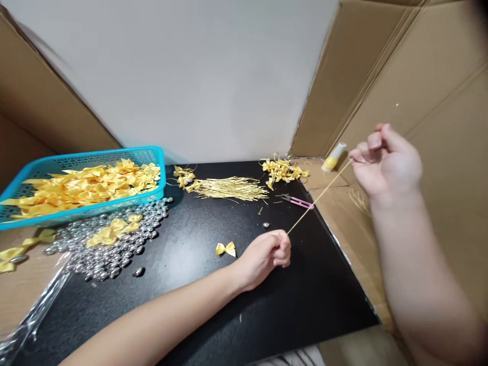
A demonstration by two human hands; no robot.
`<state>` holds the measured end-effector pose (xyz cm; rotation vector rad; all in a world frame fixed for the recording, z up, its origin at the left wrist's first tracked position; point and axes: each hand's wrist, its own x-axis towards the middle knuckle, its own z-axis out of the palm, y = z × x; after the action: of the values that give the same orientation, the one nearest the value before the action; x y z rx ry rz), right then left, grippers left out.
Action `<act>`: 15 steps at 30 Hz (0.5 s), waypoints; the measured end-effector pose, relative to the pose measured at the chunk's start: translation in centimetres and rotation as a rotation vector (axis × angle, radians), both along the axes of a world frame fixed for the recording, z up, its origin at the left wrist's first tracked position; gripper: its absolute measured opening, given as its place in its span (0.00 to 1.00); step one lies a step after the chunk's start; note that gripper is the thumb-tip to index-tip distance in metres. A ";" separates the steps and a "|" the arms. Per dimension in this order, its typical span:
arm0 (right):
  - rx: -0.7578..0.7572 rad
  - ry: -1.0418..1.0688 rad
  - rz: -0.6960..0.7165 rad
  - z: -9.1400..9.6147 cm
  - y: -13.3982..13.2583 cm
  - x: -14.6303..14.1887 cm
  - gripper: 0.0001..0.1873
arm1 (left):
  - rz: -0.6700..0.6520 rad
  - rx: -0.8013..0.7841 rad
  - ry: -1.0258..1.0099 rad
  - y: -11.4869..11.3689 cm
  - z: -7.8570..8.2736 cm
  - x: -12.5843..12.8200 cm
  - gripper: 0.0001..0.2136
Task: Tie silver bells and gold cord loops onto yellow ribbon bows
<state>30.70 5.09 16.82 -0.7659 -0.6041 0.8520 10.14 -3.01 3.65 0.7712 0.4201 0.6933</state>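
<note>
Gold cord (319, 195) stretched taut between left hand (267, 256) and right hand (385, 162)

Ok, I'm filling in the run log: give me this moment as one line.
left hand: pinches gold cord low end | right hand: holds other end raised, taut | nearby: yellow bow, pink snips

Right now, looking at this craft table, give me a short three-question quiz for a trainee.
1. True or false: the gold cord is stretched between the left hand and the right hand.
2. What fills the blue basket? A nails, B yellow bows, C buttons.
3. Which tool lies near the right edge of the black mat?
Key: 1 true; 2 B; 3 pink snips.
</note>
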 end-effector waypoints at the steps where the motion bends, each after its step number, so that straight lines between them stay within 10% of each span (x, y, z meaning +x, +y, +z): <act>1: -0.019 0.007 0.002 -0.5 0.4 0.5 0.17 | 0.006 -0.038 0.003 -0.2 0.2 -0.6 0.07; 15: -0.148 0.055 0.026 -3.2 1.9 0.3 0.21 | 0.104 -0.262 0.170 -1.5 0.4 -2.6 0.04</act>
<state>31.01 7.02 13.66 -0.8675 -0.5070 0.9469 7.54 -4.47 4.01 0.5644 0.6955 0.6559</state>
